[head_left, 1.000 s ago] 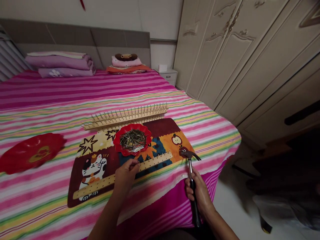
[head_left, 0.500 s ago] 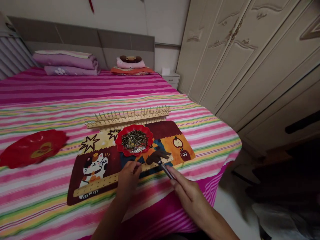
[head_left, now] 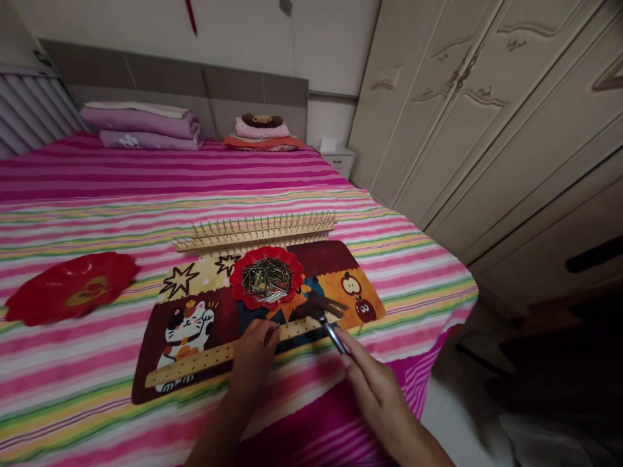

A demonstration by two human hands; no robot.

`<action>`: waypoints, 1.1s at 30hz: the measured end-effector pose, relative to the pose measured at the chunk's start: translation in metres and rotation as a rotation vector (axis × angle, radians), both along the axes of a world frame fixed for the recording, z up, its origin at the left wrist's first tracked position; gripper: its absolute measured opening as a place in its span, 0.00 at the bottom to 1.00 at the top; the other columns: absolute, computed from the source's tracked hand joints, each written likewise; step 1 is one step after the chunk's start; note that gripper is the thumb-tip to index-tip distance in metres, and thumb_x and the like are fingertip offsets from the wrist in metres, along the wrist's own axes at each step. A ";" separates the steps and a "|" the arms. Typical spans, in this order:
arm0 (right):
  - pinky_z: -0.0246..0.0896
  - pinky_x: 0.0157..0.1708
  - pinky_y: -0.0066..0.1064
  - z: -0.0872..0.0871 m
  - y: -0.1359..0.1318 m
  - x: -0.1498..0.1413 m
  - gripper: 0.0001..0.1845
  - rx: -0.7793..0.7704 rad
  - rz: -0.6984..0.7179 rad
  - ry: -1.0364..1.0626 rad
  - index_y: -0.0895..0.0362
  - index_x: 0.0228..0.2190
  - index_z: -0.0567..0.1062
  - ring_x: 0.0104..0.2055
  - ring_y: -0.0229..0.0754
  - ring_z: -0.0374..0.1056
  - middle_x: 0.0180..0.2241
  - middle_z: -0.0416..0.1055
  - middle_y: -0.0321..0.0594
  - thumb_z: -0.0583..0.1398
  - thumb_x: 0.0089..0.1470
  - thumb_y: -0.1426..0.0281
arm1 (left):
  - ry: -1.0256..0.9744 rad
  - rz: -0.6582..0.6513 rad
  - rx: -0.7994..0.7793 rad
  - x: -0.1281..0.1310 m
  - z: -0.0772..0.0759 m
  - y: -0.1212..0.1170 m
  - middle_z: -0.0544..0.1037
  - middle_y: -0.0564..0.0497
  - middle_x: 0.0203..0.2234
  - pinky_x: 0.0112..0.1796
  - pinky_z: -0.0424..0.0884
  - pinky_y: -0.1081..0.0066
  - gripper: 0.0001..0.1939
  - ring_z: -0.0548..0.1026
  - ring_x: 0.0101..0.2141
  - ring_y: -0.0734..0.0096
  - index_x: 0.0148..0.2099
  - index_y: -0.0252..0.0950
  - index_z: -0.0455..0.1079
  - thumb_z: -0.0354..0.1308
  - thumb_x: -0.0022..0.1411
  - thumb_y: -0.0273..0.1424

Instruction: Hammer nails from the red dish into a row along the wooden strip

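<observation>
My right hand [head_left: 377, 376] is closed around the metal handle of a claw hammer [head_left: 332, 336]. The dark hammer head is blurred and hangs over the right part of a pale wooden strip [head_left: 195, 365] with rows of small holes. My left hand [head_left: 256, 350] rests at the middle of this strip, thumb and fingers pinched together; whatever sits between the fingertips is too small to make out. Just behind the hands, a red scalloped bowl [head_left: 236, 285] holds many loose nails [head_left: 267, 279]. Strip and bowl lie on a patterned mat [head_left: 316, 256] with a cat picture.
Behind the bowl lie wooden strips [head_left: 257, 232] with rows of nails sticking up. A red plate [head_left: 48, 292] is at the left on the striped bedspread [head_left: 63, 376]. Folded bedding [head_left: 146, 123] sits by the headboard; a wardrobe [head_left: 438, 130] stands at right.
The hammer head has swung slightly right and is more blurred. My left hand stays pinched at the strip. The whole view has shifted a little.
</observation>
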State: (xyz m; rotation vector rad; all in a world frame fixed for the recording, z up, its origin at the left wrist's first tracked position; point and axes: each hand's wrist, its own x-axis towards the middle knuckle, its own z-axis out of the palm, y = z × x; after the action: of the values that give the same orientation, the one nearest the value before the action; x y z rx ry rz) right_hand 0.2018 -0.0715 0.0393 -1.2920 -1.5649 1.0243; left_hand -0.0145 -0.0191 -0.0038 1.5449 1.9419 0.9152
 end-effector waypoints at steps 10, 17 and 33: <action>0.42 0.09 0.17 -0.061 -0.009 0.037 0.35 -0.482 -0.577 0.839 0.47 0.54 0.60 0.13 0.29 0.49 0.17 0.60 0.24 0.64 0.44 0.57 | -0.092 0.034 0.001 -0.012 0.015 0.001 0.76 0.53 0.32 0.37 0.67 0.71 0.12 0.73 0.34 0.70 0.35 0.41 0.73 0.51 0.52 0.39; 0.43 0.08 0.16 -0.083 -0.004 0.041 0.33 -0.484 -0.599 0.889 0.48 0.51 0.61 0.12 0.29 0.50 0.16 0.61 0.24 0.65 0.43 0.58 | 0.093 0.097 0.008 -0.022 0.046 0.036 0.76 0.53 0.36 0.39 0.66 0.73 0.12 0.73 0.35 0.70 0.37 0.39 0.73 0.52 0.54 0.36; 0.38 0.08 0.16 -0.092 0.008 0.046 0.32 -0.539 -0.597 0.911 0.48 0.46 0.62 0.11 0.28 0.49 0.16 0.61 0.24 0.65 0.41 0.56 | 0.628 -0.299 -0.152 -0.020 0.032 0.118 0.76 0.48 0.34 0.39 0.65 0.71 0.10 0.73 0.38 0.65 0.36 0.38 0.74 0.52 0.56 0.28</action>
State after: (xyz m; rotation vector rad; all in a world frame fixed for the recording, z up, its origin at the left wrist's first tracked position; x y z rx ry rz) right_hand 0.2475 -0.0634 -0.0531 -1.2301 -0.1965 1.3846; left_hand -0.0345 0.0992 0.0286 2.1236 2.0201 0.1516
